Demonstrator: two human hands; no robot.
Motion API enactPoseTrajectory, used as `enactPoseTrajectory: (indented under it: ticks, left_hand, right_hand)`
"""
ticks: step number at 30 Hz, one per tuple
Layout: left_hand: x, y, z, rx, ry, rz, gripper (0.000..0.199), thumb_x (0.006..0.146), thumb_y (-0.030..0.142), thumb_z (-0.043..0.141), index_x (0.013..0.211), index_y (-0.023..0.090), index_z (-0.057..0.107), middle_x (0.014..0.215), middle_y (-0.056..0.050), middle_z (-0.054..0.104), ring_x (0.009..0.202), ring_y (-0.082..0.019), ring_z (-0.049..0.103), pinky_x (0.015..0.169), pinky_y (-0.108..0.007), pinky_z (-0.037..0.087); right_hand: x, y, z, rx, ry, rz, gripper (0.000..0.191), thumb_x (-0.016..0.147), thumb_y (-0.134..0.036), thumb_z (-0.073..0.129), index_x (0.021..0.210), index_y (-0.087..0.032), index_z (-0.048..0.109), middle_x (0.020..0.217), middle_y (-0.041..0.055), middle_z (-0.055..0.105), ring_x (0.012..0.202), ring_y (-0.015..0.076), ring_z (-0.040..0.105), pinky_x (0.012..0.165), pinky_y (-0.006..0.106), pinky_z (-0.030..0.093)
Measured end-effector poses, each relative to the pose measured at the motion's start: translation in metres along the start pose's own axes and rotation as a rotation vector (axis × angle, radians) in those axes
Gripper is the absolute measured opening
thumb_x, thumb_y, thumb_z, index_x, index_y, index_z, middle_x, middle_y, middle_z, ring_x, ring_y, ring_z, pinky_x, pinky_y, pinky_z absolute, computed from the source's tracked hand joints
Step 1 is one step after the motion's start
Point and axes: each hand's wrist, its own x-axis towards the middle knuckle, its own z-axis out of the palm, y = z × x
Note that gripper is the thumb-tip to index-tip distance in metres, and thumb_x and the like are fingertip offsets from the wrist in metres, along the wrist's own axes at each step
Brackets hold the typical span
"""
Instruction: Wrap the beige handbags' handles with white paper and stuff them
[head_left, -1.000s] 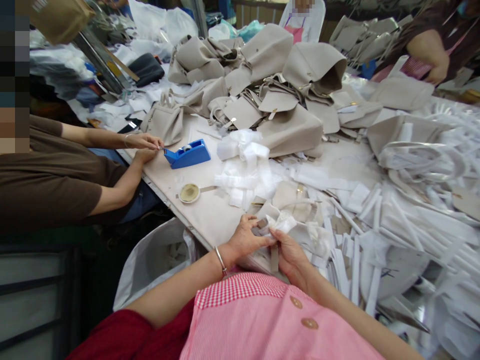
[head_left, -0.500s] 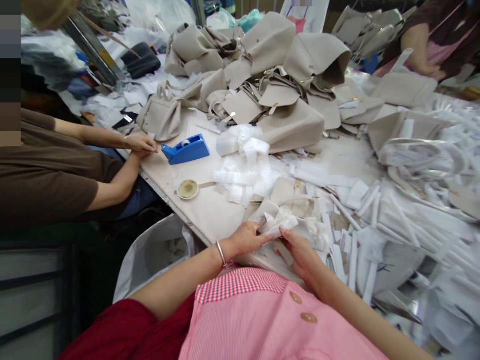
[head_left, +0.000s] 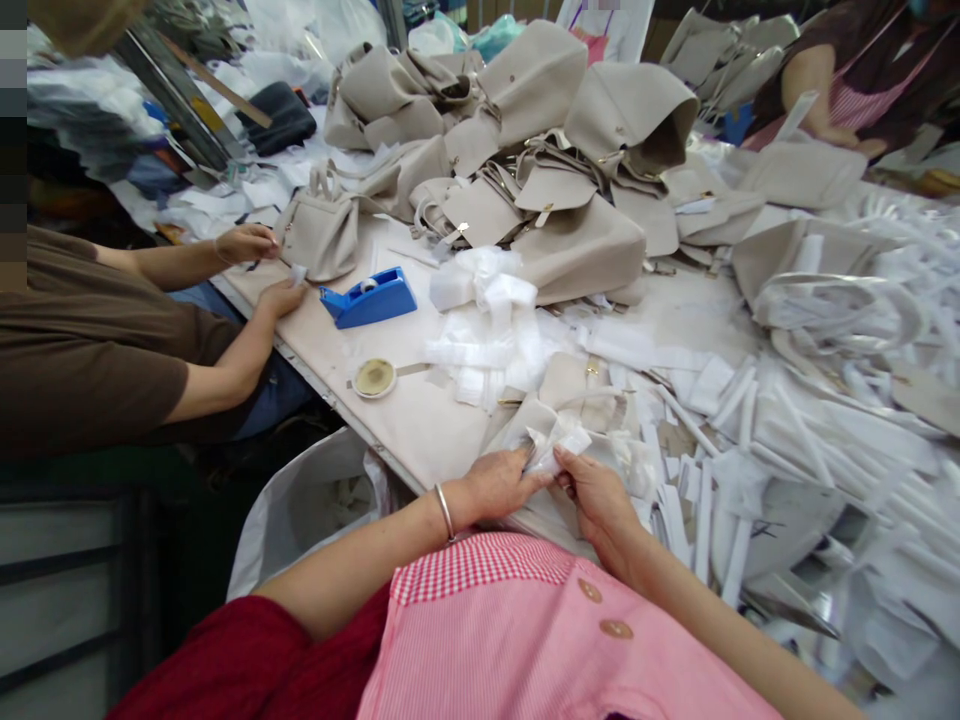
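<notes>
White tissue paper (head_left: pixel 559 442) lies crumpled between my two hands, at the near edge of the table. My left hand (head_left: pixel 504 482), with a silver bangle at the wrist, is closed on its left side. On the right side, my right hand (head_left: pixel 596 492) pinches the same paper between thumb and fingers. Just beyond them rests a beige bag (head_left: pixel 571 380) with a small gold clasp and thin wrapping on its handle. Folded white sheets (head_left: pixel 480 350) are piled behind it, to the left.
A blue tape dispenser (head_left: pixel 375 298) and a small round tin (head_left: pixel 374 377) stand on the table (head_left: pixel 427 420). Beige bags (head_left: pixel 585 240) are heaped behind. A person's hands (head_left: pixel 281 297) are at the left edge; another person is at back right. A white sack (head_left: pixel 300 500) hangs below.
My right hand has closed in on the paper, and the beige strip seen under it no longer shows. At the left, the other person's hands have moved apart.
</notes>
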Motion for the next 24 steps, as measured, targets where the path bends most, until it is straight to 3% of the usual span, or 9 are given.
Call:
enactPoseTrajectory:
  ticks: [3, 5, 9, 11, 13, 15, 18, 20, 24]
  left_hand:
    - [0.001, 0.0, 0.001, -0.051, 0.023, 0.015, 0.054, 0.095, 0.057, 0.034, 0.12, 0.014, 0.056, 0.111, -0.015, 0.068, 0.098, -0.026, 0.065, 0.086, -0.035, 0.048]
    - [0.002, -0.001, -0.001, -0.113, 0.035, 0.049, 0.049, 0.096, 0.052, 0.036, 0.121, 0.015, 0.056, 0.113, -0.014, 0.068, 0.1, -0.025, 0.064, 0.088, -0.034, 0.048]
    - [0.002, -0.004, -0.007, -0.205, 0.052, 0.089, 0.045, 0.096, 0.047, 0.039, 0.12, 0.014, 0.058, 0.116, -0.014, 0.067, 0.102, -0.024, 0.063, 0.092, -0.034, 0.047]
    - [0.003, -0.005, -0.008, -0.232, 0.051, 0.082, 0.044, 0.096, 0.045, 0.039, 0.12, 0.013, 0.058, 0.117, -0.013, 0.067, 0.103, -0.024, 0.063, 0.093, -0.034, 0.046]
    - [0.003, -0.005, -0.008, -0.237, 0.053, 0.056, 0.045, 0.095, 0.045, 0.041, 0.122, 0.013, 0.057, 0.117, -0.014, 0.067, 0.103, -0.024, 0.063, 0.093, -0.034, 0.046]
    - [0.003, -0.005, -0.007, -0.235, 0.053, 0.04, 0.046, 0.095, 0.046, 0.042, 0.123, 0.013, 0.056, 0.117, -0.014, 0.066, 0.103, -0.025, 0.062, 0.092, -0.035, 0.046]
    - [0.003, -0.004, -0.007, -0.224, 0.028, 0.037, 0.045, 0.094, 0.048, 0.042, 0.116, 0.013, 0.059, 0.111, -0.013, 0.068, 0.098, -0.025, 0.063, 0.088, -0.034, 0.047]
    - [0.002, -0.004, -0.009, -0.209, 0.001, 0.023, 0.045, 0.094, 0.049, 0.041, 0.109, 0.012, 0.062, 0.102, -0.012, 0.069, 0.091, -0.025, 0.063, 0.082, -0.034, 0.047]
    - [0.001, -0.007, -0.012, -0.237, -0.054, 0.053, 0.041, 0.094, 0.047, 0.041, 0.101, 0.013, 0.063, 0.089, -0.007, 0.068, 0.079, -0.021, 0.061, 0.073, -0.03, 0.045]
  right_hand:
    - [-0.003, -0.005, -0.004, -0.188, -0.043, -0.057, 0.04, 0.073, -0.056, 0.067, 0.066, -0.017, 0.062, 0.057, 0.0, 0.057, 0.052, 0.0131, 0.049, 0.05, 0.027, 0.037]
    - [-0.004, -0.011, -0.012, -0.45, -0.136, -0.167, 0.043, 0.079, -0.059, 0.059, 0.073, -0.017, 0.065, 0.064, 0.003, 0.062, 0.057, 0.0166, 0.054, 0.055, 0.029, 0.042]
    - [-0.007, -0.033, -0.035, -1.12, -0.129, -0.733, 0.033, 0.081, -0.045, 0.063, 0.097, -0.017, 0.068, 0.087, 0.0102, 0.067, 0.081, 0.0264, 0.061, 0.074, 0.039, 0.048]
    - [-0.009, -0.048, -0.042, -1.328, -0.044, -1.009, 0.037, 0.082, -0.038, 0.063, 0.111, -0.014, 0.064, 0.106, 0.0162, 0.064, 0.099, 0.032, 0.059, 0.086, 0.044, 0.046]
    - [-0.01, -0.062, -0.042, -1.45, -0.015, -1.174, 0.044, 0.083, -0.033, 0.063, 0.121, -0.012, 0.058, 0.125, 0.021, 0.057, 0.116, 0.0367, 0.052, 0.096, 0.049, 0.041]
    - [-0.008, -0.073, -0.037, -1.539, -0.059, -1.265, 0.051, 0.082, -0.03, 0.064, 0.129, -0.013, 0.054, 0.142, 0.0213, 0.045, 0.129, 0.0394, 0.04, 0.103, 0.053, 0.033]
    - [0.001, -0.08, -0.023, -1.644, -0.304, -1.345, 0.055, 0.082, -0.023, 0.062, 0.135, -0.021, 0.052, 0.153, 0.0131, 0.036, 0.141, 0.0373, 0.026, 0.11, 0.053, 0.023]
    - [0.012, -0.078, -0.015, -1.678, -0.455, -1.35, 0.052, 0.082, -0.019, 0.061, 0.134, -0.024, 0.054, 0.153, 0.0095, 0.039, 0.141, 0.0354, 0.026, 0.11, 0.052, 0.022]
    - [0.031, -0.072, -0.011, -1.638, -0.568, -1.328, 0.047, 0.082, -0.021, 0.062, 0.128, -0.023, 0.06, 0.147, 0.0103, 0.047, 0.137, 0.0347, 0.034, 0.106, 0.051, 0.027]
